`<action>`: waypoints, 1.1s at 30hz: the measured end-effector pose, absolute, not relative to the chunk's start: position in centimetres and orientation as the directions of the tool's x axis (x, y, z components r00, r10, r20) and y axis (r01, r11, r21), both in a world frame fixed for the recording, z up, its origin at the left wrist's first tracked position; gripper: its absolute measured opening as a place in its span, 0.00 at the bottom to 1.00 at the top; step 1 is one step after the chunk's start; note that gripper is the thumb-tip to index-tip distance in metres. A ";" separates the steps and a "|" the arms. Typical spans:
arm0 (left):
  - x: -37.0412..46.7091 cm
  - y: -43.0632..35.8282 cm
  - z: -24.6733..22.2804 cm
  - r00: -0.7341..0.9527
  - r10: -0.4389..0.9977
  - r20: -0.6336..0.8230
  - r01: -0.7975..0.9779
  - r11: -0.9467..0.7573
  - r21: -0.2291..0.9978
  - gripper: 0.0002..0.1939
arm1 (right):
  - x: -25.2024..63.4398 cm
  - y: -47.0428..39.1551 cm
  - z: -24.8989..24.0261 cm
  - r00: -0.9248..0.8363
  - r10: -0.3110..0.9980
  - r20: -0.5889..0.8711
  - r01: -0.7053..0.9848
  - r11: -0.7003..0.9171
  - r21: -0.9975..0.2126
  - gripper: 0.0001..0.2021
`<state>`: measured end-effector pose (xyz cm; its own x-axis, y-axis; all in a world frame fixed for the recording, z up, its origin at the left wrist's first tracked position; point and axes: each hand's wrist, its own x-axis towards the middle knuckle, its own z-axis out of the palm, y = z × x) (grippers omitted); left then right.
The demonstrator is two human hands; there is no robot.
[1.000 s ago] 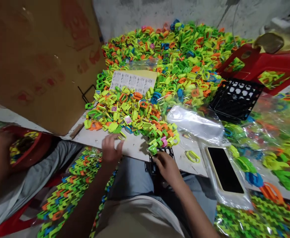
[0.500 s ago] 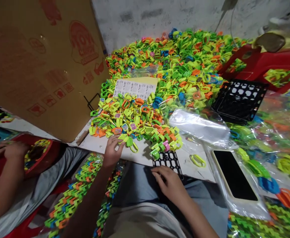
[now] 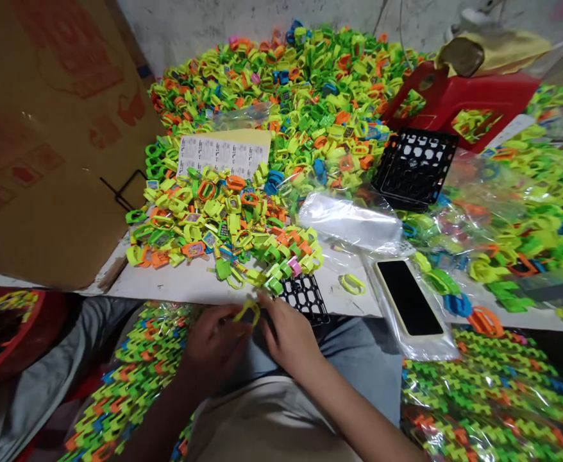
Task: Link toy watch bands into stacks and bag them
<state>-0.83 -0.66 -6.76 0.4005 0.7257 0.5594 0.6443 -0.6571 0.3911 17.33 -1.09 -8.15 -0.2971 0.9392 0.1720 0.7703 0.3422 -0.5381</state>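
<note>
My left hand (image 3: 217, 340) holds a yellow-green toy watch (image 3: 249, 312) just off the table's front edge, above my lap. My right hand (image 3: 291, 333) meets it from the other side, with thumb and forefinger closed at the watch's right end. Just beyond my right hand lies a black grid tray (image 3: 305, 296), its left part covered by rows of linked toy watches (image 3: 291, 253) in green, orange and pink. Behind my left hand spreads a loose heap of toy watches (image 3: 204, 218). One single yellow-green band (image 3: 352, 284) lies right of the tray.
A phone (image 3: 409, 298) rests on clear plastic bags (image 3: 353, 221). More black trays (image 3: 416, 167) are stacked by a red stool (image 3: 483, 106). A sticker sheet (image 3: 224, 153) lies on the pile. A large cardboard box (image 3: 55, 160) stands left, above a red bucket (image 3: 45, 327). Bagged watches flank my legs.
My left hand has come back from the heap with a toy watch, and my right hand has moved left to meet it. The view has shifted right; the other person's hands are out of view.
</note>
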 end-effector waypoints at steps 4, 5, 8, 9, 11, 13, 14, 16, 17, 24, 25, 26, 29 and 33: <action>-0.2 -1.5 -5.8 0.561 0.673 0.482 0.544 -0.739 0.398 0.14 | 19.0 -1.7 -8.9 -0.289 0.946 0.149 0.762 0.321 -0.562 0.13; 0.0 -1.4 -5.6 0.575 0.667 0.473 0.526 -0.745 0.412 0.17 | 19.6 -1.6 -9.3 -0.246 0.958 0.145 0.739 0.282 -0.611 0.12; 0.8 -0.4 -5.5 0.526 0.696 0.488 0.521 -0.718 0.462 0.22 | 21.5 -0.4 -10.4 -0.040 0.995 0.096 0.557 0.102 -0.824 0.09; 1.3 0.2 -5.6 0.484 0.721 0.496 0.540 -0.692 0.479 0.21 | 22.0 0.2 -10.8 0.015 0.998 0.066 0.481 0.051 -0.875 0.09; 2.4 1.6 -6.1 0.415 0.762 0.497 0.579 -0.642 0.502 0.20 | 22.7 1.4 -11.4 0.053 0.998 0.033 0.404 0.009 -0.915 0.09; 3.6 2.8 -6.7 0.392 0.782 0.485 0.606 -0.616 0.503 0.22 | 23.1 2.2 -11.9 0.029 0.998 0.062 0.435 0.043 -0.899 0.09; 4.2 3.2 -7.0 0.406 0.781 0.475 0.611 -0.618 0.494 0.24 | 23.2 2.4 -12.0 0.010 0.996 0.086 0.474 0.071 -0.878 0.08; 5.3 3.8 -7.6 0.446 0.775 0.447 0.627 -0.627 0.462 0.29 | 23.1 2.4 -12.2 -0.033 0.991 0.133 0.564 0.128 -0.816 0.09; 5.8 4.0 -7.9 0.463 0.775 0.430 0.640 -0.628 0.444 0.32 | 23.0 2.3 -12.2 -0.062 0.987 0.150 0.606 0.156 -0.780 0.10; 6.4 3.9 -8.6 0.445 0.780 0.440 0.680 -0.614 0.401 0.33 | 23.2 2.6 -11.1 -0.185 0.982 0.039 0.761 0.169 -0.626 0.12; 6.3 4.0 -8.5 0.447 0.775 0.447 0.682 -0.618 0.390 0.32 | 23.3 2.7 -11.1 -0.181 0.983 0.031 0.763 0.160 -0.627 0.12; 6.3 4.0 -8.4 0.452 0.769 0.452 0.684 -0.624 0.378 0.31 | 23.4 2.6 -11.0 -0.177 0.984 0.032 0.759 0.157 -0.632 0.12; 6.3 4.1 -8.2 0.470 0.757 0.454 0.683 -0.638 0.356 0.32 | 23.5 2.3 -10.9 -0.172 0.983 0.060 0.738 0.169 -0.653 0.12; 6.5 4.1 -7.9 0.461 0.763 0.453 0.671 -0.634 0.384 0.37 | 23.1 2.5 -10.5 -0.168 0.986 0.022 0.698 0.134 -0.704 0.09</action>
